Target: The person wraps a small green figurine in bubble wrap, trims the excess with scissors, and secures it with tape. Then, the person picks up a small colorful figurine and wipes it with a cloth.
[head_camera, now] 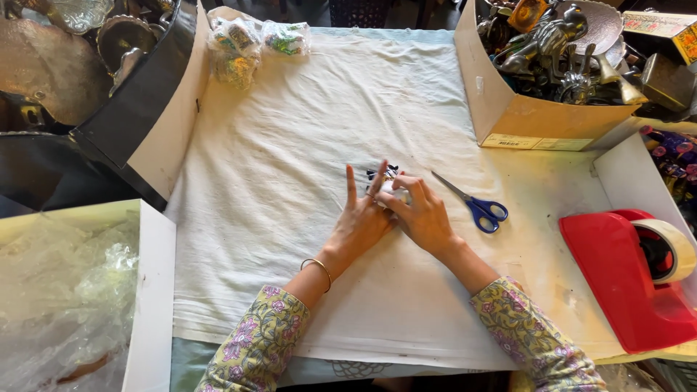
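Note:
Both my hands meet at the middle of a white cloth [290,145] spread over the table. Between them lies a small dark metal object partly wrapped in clear white wrap [388,181]. My left hand [361,218] rests on its left side with fingers stretched upward and apart, a thin gold bangle on the wrist. My right hand [421,214] presses on the wrapped object from the right, fingers curled over it. Most of the object is hidden under my fingers.
Blue-handled scissors [475,207] lie just right of my right hand. A red tape dispenser [628,279] stands at the right edge. A cardboard box of metal figurines [544,116] sits at the back right. Small wrapped packets [247,43] lie at the back. A box of plastic wrap [72,290] is at left.

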